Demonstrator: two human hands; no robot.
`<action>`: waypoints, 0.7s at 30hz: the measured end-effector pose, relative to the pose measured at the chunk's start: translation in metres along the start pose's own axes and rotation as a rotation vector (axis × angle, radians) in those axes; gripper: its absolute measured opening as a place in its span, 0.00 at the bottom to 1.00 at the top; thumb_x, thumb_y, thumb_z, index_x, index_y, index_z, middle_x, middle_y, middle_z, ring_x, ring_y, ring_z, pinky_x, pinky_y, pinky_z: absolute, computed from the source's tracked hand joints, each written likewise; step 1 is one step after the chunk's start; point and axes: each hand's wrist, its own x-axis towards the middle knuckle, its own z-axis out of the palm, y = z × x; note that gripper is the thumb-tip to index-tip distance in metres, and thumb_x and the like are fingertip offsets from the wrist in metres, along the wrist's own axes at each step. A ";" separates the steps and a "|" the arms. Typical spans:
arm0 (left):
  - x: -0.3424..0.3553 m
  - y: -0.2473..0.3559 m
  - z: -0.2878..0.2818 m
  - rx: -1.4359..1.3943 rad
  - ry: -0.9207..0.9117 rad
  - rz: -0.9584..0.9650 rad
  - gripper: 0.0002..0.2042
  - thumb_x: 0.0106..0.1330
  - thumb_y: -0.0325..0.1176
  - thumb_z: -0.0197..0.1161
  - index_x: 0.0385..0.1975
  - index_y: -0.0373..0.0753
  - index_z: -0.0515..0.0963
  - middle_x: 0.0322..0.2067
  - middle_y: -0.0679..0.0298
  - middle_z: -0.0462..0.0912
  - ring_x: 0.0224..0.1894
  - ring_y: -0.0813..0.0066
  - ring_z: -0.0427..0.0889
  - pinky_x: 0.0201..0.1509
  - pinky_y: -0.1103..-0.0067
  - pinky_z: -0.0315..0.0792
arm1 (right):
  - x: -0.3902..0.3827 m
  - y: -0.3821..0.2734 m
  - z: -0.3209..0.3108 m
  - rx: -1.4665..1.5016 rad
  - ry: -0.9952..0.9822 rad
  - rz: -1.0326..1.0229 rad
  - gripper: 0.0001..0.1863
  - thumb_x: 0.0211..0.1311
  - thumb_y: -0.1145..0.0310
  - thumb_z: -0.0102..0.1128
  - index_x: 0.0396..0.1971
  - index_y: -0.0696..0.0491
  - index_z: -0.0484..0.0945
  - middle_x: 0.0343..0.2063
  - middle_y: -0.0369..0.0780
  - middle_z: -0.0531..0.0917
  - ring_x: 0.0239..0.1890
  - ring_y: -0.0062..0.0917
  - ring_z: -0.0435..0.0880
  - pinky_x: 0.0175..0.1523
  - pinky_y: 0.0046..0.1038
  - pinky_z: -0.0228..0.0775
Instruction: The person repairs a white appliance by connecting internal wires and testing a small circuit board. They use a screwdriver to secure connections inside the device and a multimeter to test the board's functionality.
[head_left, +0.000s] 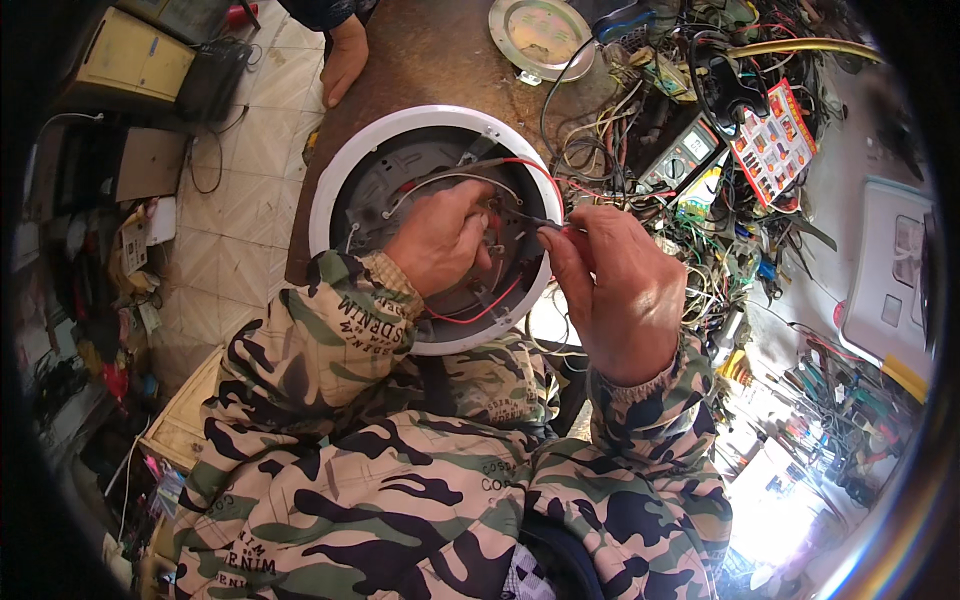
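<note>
A round appliance housing (330, 190) with a white rim and dark inside lies open before me, showing red and white wires (540, 168) and metal fittings. My left hand (440, 235) reaches into it. Its fingers are curled together near the middle, and what they pinch is hidden. At the right rim, my right hand (625, 285) grips a slim tool (543, 221), dark with some red by the fingers. Its thin end points to the left hand's fingertips; whether it is a screwdriver or a test probe I cannot tell.
A brown workbench (410, 70) carries a round metal plate (541, 38). To the right are tangled cables (600, 140), a multimeter (682, 155) and a red-and-white printed card (775, 145). Another person's hand (345, 62) rests at the bench's far left edge. Bright light hits the lower right clutter.
</note>
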 end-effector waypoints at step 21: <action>-0.186 -0.101 0.005 -0.643 0.356 -0.238 0.39 0.64 0.33 0.74 0.71 0.34 0.58 0.63 0.57 0.72 0.66 0.65 0.72 0.72 0.66 0.65 | 0.003 -0.009 -0.005 0.186 -0.006 0.063 0.14 0.53 0.80 0.74 0.39 0.60 0.80 0.31 0.46 0.81 0.26 0.38 0.84 0.29 0.32 0.76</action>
